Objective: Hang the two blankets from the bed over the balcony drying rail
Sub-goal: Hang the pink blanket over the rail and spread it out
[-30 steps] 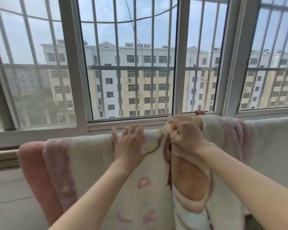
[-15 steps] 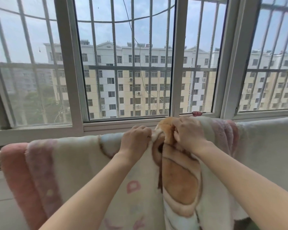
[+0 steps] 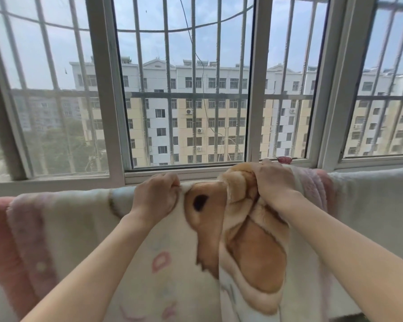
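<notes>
A cream fleece blanket with a brown bear print and pink border (image 3: 84, 228) hangs over the rail under the window; the rail itself is hidden beneath it. My left hand (image 3: 156, 196) is clenched on the blanket's top fold, just left of the bear's face. My right hand (image 3: 275, 182) grips a bunched ridge of the same blanket at the top, lifted slightly above the fold line. A plain white blanket (image 3: 377, 205) hangs over the rail to the right, touching the pink border.
Right behind the blankets runs the window sill (image 3: 191, 174), with sliding window frames and metal security bars beyond. A small pink object (image 3: 284, 159) sits on the sill by my right hand. Pale floor tiles show at the lower left.
My left hand went from lying flat on the blanket to a fist gripping the top fold. The bear's face has come into view as the bunched cloth spread. My view shifted left.
</notes>
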`<state>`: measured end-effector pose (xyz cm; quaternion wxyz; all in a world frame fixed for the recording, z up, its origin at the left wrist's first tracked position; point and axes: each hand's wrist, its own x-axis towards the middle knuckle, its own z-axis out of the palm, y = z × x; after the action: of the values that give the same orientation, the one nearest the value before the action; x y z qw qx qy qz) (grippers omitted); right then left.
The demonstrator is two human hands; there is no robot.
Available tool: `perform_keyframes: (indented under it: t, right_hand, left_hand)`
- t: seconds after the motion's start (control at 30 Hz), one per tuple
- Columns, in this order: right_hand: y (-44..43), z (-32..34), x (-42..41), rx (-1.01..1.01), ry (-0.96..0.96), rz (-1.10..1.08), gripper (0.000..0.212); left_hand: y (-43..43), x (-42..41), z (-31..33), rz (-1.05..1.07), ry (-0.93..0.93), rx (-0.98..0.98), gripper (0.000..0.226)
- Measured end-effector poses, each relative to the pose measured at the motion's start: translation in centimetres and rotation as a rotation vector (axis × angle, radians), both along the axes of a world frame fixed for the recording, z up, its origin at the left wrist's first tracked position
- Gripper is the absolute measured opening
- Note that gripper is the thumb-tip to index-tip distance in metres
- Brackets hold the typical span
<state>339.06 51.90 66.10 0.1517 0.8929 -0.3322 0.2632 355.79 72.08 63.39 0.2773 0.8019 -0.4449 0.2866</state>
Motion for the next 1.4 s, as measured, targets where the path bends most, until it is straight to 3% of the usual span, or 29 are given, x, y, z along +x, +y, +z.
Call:
perform_keyframes:
  t: [0.27, 0.53, 0.87, 1.07, 1.4]
  right_hand:
    - [1.2, -0.3, 2.3, 0.032, -0.004, 0.028, 0.045]
    - [2.9, -1.1, 3.8, 0.128, -0.061, 0.046, 0.037]
    - [9.9, -3.1, 8.8, 0.102, 0.036, 0.435, 0.04]
    - [14.0, -3.1, 11.9, 0.098, 0.075, 0.541, 0.04]
    - [21.5, -3.1, 17.0, 0.034, 0.124, 0.684, 0.041]
  left_hand:
    - [3.7, 3.8, 0.2, 0.126, 0.04, -0.062, 0.007]
    - [4.6, 4.2, -1.0, 0.061, -0.001, -0.092, 0.011]
    - [7.3, 5.0, -2.4, 0.056, -0.026, -0.056, 0.023]
    - [10.7, 6.7, -2.8, 0.151, -0.043, 0.046, 0.034]
    - [17.5, 9.3, -3.1, 0.247, -0.044, 0.032, 0.041]
